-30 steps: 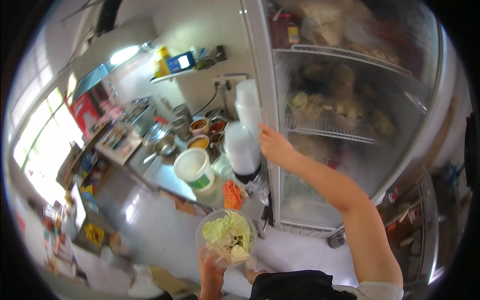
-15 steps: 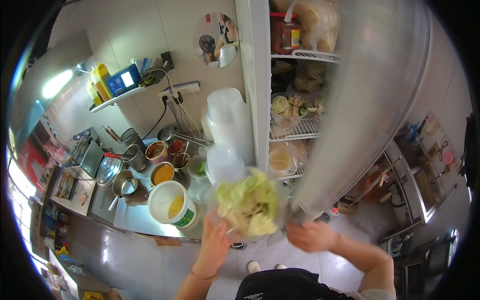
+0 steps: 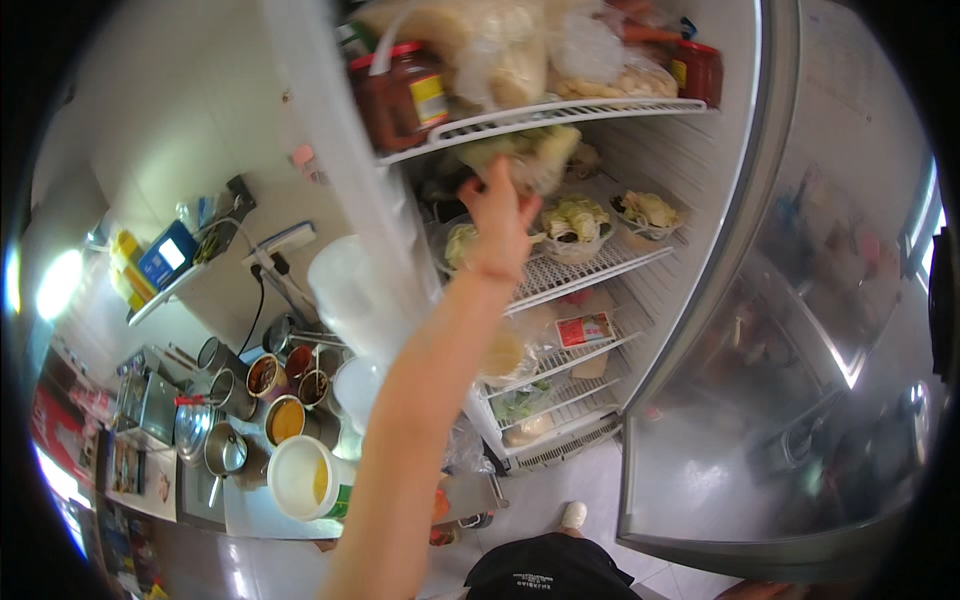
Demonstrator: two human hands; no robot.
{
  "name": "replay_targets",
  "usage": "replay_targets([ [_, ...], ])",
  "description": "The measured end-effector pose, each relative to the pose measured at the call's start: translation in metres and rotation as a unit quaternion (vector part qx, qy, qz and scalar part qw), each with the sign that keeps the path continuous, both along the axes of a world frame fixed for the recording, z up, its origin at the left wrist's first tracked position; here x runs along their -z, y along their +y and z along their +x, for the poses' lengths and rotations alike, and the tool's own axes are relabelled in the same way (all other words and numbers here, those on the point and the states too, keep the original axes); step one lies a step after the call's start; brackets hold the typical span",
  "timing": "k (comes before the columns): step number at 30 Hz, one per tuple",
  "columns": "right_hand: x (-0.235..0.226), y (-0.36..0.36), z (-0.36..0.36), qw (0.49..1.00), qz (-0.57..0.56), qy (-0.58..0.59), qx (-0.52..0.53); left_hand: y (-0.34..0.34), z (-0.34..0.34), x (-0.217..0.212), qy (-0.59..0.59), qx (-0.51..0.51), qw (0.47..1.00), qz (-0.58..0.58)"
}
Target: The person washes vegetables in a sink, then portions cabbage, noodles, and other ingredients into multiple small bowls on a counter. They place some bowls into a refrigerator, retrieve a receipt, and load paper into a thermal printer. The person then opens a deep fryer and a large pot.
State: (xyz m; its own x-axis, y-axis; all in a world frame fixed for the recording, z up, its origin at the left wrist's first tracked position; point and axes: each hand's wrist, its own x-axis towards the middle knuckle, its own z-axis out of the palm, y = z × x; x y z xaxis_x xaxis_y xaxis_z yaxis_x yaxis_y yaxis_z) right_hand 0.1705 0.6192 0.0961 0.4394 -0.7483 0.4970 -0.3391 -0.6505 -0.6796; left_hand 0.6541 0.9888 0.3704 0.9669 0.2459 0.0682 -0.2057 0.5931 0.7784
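My left hand [image 3: 502, 218] reaches into the open fridge, its fingers closed on a clear bowl of vegetables [image 3: 535, 155] with pale green leaves. The bowl is blurred and raised just under the upper shelf [image 3: 560, 112]. Below it, on the wire shelf [image 3: 600, 266], stand similar vegetable bowls: one [image 3: 576, 226] in the middle, one [image 3: 648, 212] to the right, and another [image 3: 460, 243] partly behind my wrist. The glass fridge door [image 3: 720, 420] stands wide open on the right. My right hand does not show; a blurred skin-toned patch lies at the lower edge under the door.
Red-lidded jars [image 3: 408, 95] and bagged food [image 3: 500, 50] fill the upper shelf. Lower shelves hold a wrapped package [image 3: 584, 329] and bags. Left of the fridge, a counter carries stacked clear containers [image 3: 350, 290], a white tub [image 3: 298, 478] and several pots [image 3: 228, 450].
My left hand has carried the vegetable bowl from over the floor up into the fridge. The door has swung wide to the right, and my right hand has left it. The view has turned right.
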Motion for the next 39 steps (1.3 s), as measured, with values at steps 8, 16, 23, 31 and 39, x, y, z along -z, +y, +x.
replay_targets([
  [8, 0.017, -0.098, 0.036, 0.995, 0.028, -0.004, 0.096, -0.022, 0.161, -0.038, -0.021, -0.089, 0.987, 0.129],
  [16, 0.018, -0.171, 0.070, 0.992, 0.030, -0.007, 0.123, -0.046, 0.215, -0.027, -0.007, -0.116, 0.980, 0.159],
  [23, 0.016, -0.184, 0.060, 0.989, 0.019, -0.011, 0.148, -0.040, 0.229, -0.020, -0.022, -0.104, 0.983, 0.150],
  [31, -0.005, -0.152, -0.058, 0.969, -0.029, -0.040, 0.244, -0.069, 0.191, 0.023, -0.157, 0.124, 0.980, 0.014],
  [39, -0.004, -0.009, -0.099, 0.961, 0.110, -0.060, 0.247, -0.193, -0.173, 0.152, -0.371, 0.242, 0.875, 0.194],
])
